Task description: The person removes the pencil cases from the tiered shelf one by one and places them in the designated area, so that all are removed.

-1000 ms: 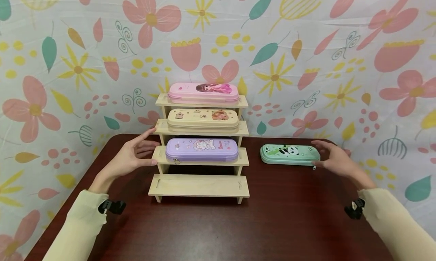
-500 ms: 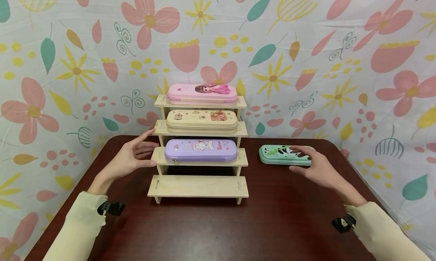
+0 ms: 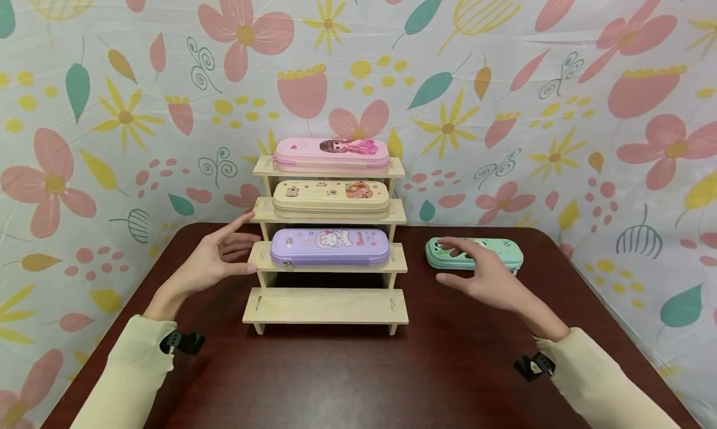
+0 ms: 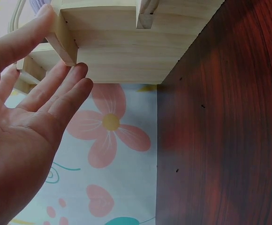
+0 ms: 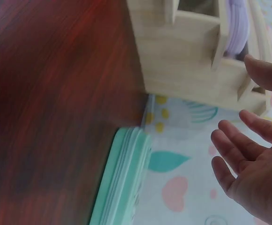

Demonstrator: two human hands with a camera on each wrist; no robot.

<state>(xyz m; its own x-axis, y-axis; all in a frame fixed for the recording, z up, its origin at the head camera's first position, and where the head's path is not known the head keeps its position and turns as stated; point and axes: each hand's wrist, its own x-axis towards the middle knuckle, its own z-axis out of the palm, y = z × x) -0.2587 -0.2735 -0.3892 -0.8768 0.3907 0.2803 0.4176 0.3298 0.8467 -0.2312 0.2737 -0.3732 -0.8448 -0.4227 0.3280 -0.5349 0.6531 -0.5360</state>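
Left grip (image 3: 210,258): fingers loosely spread, tips touching the left end of a pale wooden four-tier stand (image 3: 325,306); nothing clasped. Right of this grip, tiers two to four upward: oblong lilac zip case (image 3: 329,247), oblong cream case (image 3: 330,195), oblong pink case (image 3: 305,153). Right grip (image 3: 488,276): thumb and fingers well parted, holding nothing. Beyond and below it, apart: oblong mint-green zip case (image 3: 508,252), flat on the dark red-brown wood-grained surface (image 3: 336,379).

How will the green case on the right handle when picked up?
The green case is probably stiff, given its crisp, moulded shape. Its smooth top may be slippery. Lying flat on the table, it seems unlikely to roll.
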